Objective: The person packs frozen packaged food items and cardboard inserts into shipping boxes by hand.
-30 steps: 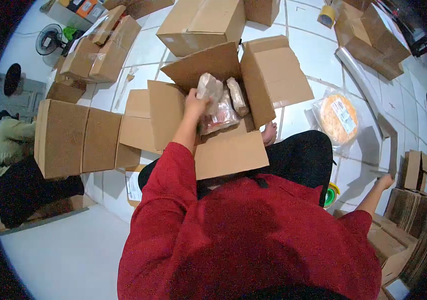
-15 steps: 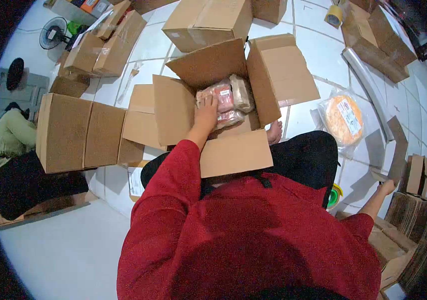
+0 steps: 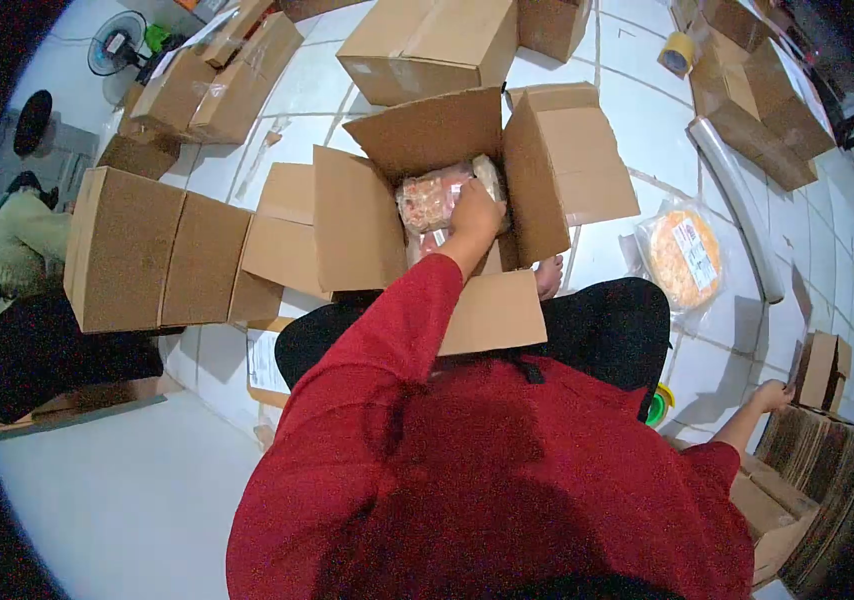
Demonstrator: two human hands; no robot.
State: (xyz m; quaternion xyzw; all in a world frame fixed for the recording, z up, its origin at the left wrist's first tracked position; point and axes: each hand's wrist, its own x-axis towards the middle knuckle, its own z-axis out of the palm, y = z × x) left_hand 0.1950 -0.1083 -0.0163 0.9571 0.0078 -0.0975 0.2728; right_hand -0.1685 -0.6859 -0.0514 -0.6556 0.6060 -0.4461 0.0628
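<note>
A few plastic-wrapped packs (image 3: pixel 423 204) sit down inside an open corrugated cardboard box (image 3: pixel 360 225), flaps splayed out. Wrap's clear and shiny, the contents lumpy and reddish-orange, and a paler, narrower pack (image 3: pixel 487 176) is wedged along the right side. Little white labels show on the packs, way too small to read. Left hand (image 3: pixel 477 212) is in there on top of them; its fingertips are hidden, so can't tell if it's gripping one. Right hand (image 3: pixel 772 396) is way out to the side by a small open carton (image 3: pixel 822 370), fingers curled, can't tell if they're holding anything. On the white tile floor (image 3: pixel 622 262): a flat orange disc (image 3: pixel 680 258) in a clear bag, white label with unreadable print, then a long, pale, smooth tube (image 3: pixel 732 200) and a yellowish tape roll (image 3: pixel 677 53).
</note>
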